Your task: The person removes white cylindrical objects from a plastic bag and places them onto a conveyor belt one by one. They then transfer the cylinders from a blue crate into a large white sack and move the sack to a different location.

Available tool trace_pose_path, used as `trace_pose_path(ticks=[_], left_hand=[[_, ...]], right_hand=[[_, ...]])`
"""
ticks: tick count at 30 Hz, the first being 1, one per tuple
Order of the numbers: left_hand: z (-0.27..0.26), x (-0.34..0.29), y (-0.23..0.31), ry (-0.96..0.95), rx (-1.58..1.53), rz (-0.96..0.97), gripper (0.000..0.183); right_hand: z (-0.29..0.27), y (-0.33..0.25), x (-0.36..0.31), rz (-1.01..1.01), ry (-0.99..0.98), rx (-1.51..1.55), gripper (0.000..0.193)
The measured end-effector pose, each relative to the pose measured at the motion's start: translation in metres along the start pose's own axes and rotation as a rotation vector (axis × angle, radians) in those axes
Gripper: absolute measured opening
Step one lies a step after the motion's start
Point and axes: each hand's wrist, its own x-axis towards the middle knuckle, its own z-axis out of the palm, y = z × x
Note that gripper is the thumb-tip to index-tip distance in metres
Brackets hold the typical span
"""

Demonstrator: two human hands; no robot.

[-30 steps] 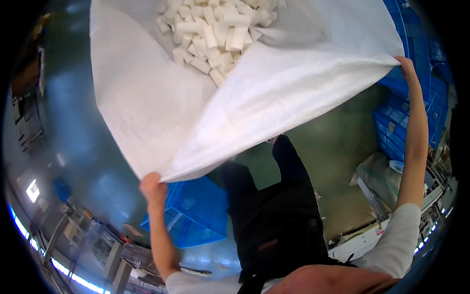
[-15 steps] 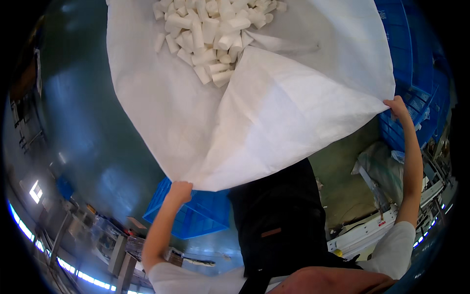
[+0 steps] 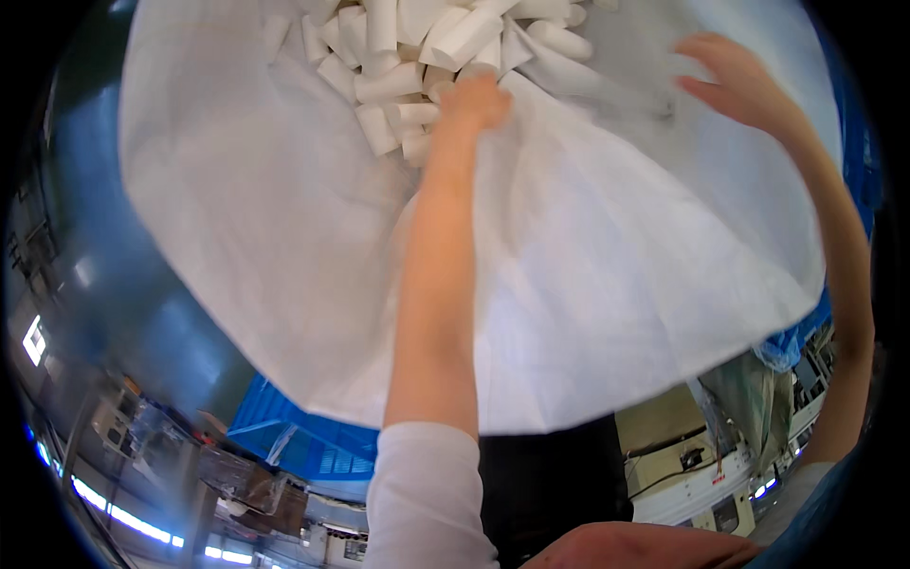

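A large white fabric sheet or bag (image 3: 626,275) spreads wide in front of me, with a raised fold running towards its middle. Many short white cylinders (image 3: 389,85) lie heaped in it at the far side. My left hand (image 3: 474,102) reaches in at the near edge of the heap, beside the tip of the fold. Its fingers look curled, but whatever is in them is hidden. Over the right side of the fabric hovers my right hand (image 3: 735,83), fingers spread and holding nothing.
A blue plastic crate (image 3: 303,436) stands on the floor below the fabric's near left edge. More blue crates (image 3: 861,161) show behind the far right edge. White machinery (image 3: 701,488) and a translucent plastic bag (image 3: 754,403) are at the lower right.
Both hands have let go of the fabric's near rim and moved inward over it, the left to the cylinders. The fabric looks larger and closer, its near edge lower in view.
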Motion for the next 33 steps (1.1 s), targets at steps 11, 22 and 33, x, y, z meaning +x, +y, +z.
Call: trace_pose_path(ticks=[11, 22, 33], left_hand=[[0.291, -0.107, 0.019, -0.465, -0.639, 0.081, 0.048], [0.193, -0.071, -0.154, -0.597, 0.190, -0.204, 0.054], [0.151, -0.127, -0.133, -0.130, -0.074, -0.100, 0.050]], right_hand=[[0.336, -0.081, -0.123, 0.274, -0.829, -0.072, 0.085], [0.236, 0.134, -0.073, 0.296, -0.413, -0.449, 0.060], [0.161, 0.164, -0.104, 0.702, -0.458, 0.063, 0.064]])
